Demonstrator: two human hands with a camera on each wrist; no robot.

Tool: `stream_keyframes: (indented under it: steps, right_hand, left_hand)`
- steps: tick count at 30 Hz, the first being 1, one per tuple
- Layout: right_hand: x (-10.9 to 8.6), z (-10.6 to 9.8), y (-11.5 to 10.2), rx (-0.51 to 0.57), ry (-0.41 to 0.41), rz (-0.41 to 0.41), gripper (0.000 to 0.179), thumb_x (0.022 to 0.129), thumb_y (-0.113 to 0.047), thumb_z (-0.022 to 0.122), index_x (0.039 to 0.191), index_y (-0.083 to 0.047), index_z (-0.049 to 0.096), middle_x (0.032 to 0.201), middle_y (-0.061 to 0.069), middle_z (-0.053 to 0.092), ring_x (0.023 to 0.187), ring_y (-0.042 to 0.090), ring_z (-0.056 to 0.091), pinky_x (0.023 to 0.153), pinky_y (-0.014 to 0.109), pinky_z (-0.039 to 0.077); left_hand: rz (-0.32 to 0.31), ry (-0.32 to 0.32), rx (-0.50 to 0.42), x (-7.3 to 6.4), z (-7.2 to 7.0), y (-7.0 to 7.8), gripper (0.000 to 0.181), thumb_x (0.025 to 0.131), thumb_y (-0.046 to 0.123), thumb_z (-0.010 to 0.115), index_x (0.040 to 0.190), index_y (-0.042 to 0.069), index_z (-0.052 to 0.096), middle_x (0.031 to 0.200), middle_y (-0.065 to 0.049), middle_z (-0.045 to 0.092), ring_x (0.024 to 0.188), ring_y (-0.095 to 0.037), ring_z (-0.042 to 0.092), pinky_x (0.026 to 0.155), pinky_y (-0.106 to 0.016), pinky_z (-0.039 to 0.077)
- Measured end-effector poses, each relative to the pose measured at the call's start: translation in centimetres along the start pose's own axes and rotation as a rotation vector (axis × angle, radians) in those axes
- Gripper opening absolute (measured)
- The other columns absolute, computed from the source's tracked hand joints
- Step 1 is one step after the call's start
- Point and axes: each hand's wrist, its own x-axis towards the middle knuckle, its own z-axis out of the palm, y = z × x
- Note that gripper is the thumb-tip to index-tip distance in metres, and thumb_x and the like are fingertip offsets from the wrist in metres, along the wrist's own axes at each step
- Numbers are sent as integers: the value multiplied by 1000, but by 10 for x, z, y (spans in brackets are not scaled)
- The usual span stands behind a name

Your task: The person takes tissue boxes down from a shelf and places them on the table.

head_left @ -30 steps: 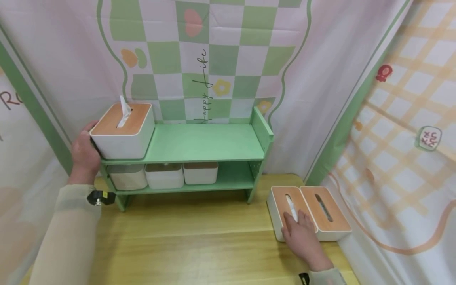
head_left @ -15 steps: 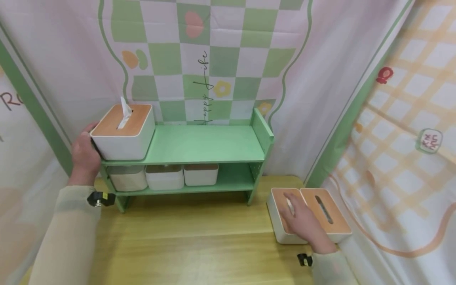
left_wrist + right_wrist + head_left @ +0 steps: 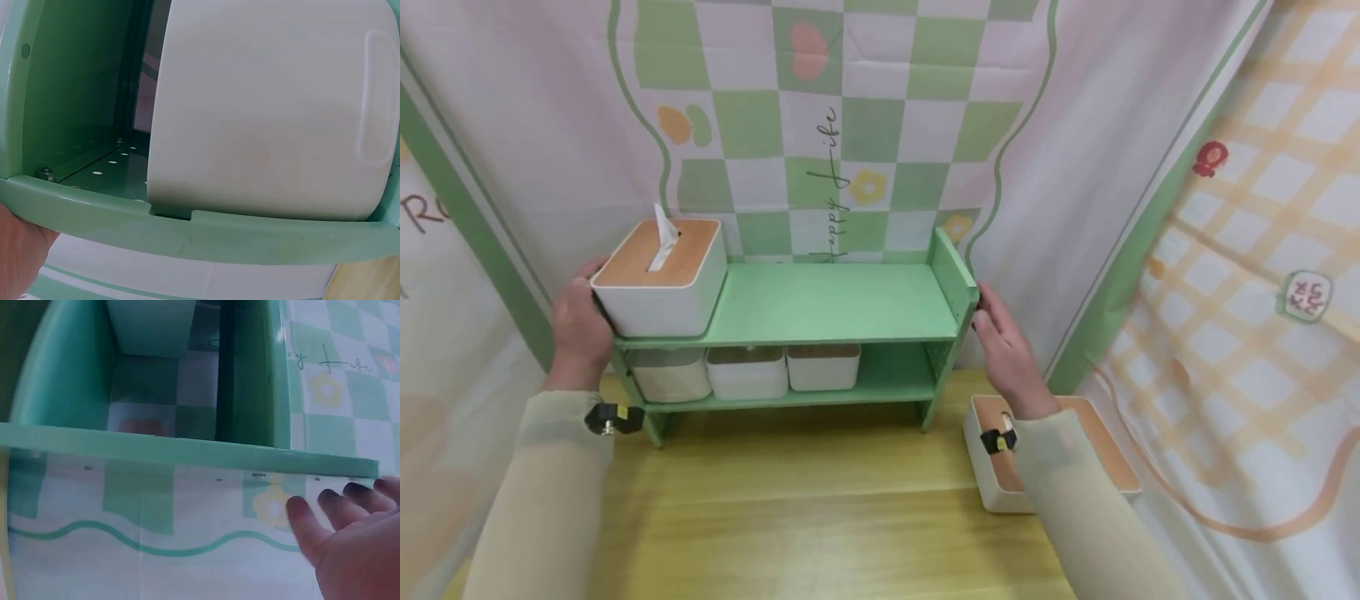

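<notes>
A green two-tier shelf (image 3: 835, 300) stands on the table, with a white tissue box (image 3: 651, 310) with a wood-look lid at the left end of its top board. My left hand (image 3: 580, 325) lies along the outside of the shelf's left end, beside that box; its fingers are mostly hidden. In the left wrist view, part of the left hand (image 3: 22, 250) shows outside the green side panel (image 3: 250, 240). My right hand (image 3: 1009, 354) is at the outer face of the right side panel (image 3: 953, 279). Its fingers (image 3: 306, 528) are extended close to the panel; contact is unclear.
On the lower board stand a beige bin (image 3: 668, 375), a white box (image 3: 747, 373) and a smaller white box (image 3: 822, 369). Two wood-lidded tissue boxes (image 3: 992, 475) sit side by side on the table (image 3: 790, 525) at right, partly under my right forearm. Patterned curtains (image 3: 880, 125) surround the table.
My right hand has left the tissue boxes at right and moved up and left to the shelf's right side panel. The left hand and the shelf have stayed in place.
</notes>
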Motion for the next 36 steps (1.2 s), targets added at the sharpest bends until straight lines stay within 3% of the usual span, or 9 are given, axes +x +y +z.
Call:
stream_keyframes:
  steps: [10, 14, 18, 24, 29, 36]
  right_hand:
    - [46, 4, -8, -30, 58, 117, 61, 100, -66, 24, 153, -39, 36, 156, -26, 23, 146, 12, 15, 117, 52, 12]
    - [56, 17, -7, 105, 163, 190, 57, 101, -64, 27, 148, -37, 45, 156, -10, 33, 140, 24, 31, 112, 53, 28]
    - [61, 27, -5, 226, 264, 202, 47, 106, -51, 31, 141, -30, 53, 149, 0, 40, 126, 29, 43, 100, 49, 41]
    - [61, 26, 0, 153, 284, 168, 45, 107, -47, 29, 140, -29, 54, 157, -8, 31, 138, 21, 30, 110, 49, 28]
    - [60, 24, 1, 121, 272, 139, 45, 107, -45, 27, 142, -32, 52, 156, -12, 32, 143, 17, 23, 114, 52, 18]
    - [61, 29, -2, 98, 280, 127, 45, 107, -42, 26, 143, -30, 52, 155, -12, 35, 144, 14, 22, 116, 51, 15]
  left_hand:
    - [15, 9, 10, 0, -2, 3, 62, 104, 44, 5, 155, 30, 37, 158, -4, 35, 142, -27, 32, 116, -45, 23]
    - [17, 23, 15, 0, -2, 3, 62, 104, 42, 6, 155, 30, 39, 157, -3, 36, 142, -25, 32, 116, -41, 23]
    - [18, 17, 10, 0, -1, 2, 61, 104, 42, 6, 155, 30, 38, 157, -2, 36, 142, -24, 32, 116, -42, 24]
    - [0, 4, 22, 0, 2, 2, 62, 103, 44, 5, 156, 32, 35, 159, -1, 33, 143, -26, 31, 116, -46, 23]
    - [5, -9, 23, 1, 3, 3, 62, 103, 46, 5, 156, 32, 35, 159, -1, 33, 143, -26, 30, 116, -46, 23]
    - [17, -16, 50, 1, -3, 4, 63, 104, 42, 4, 156, 26, 35, 159, -3, 33, 143, -27, 30, 117, -45, 21]
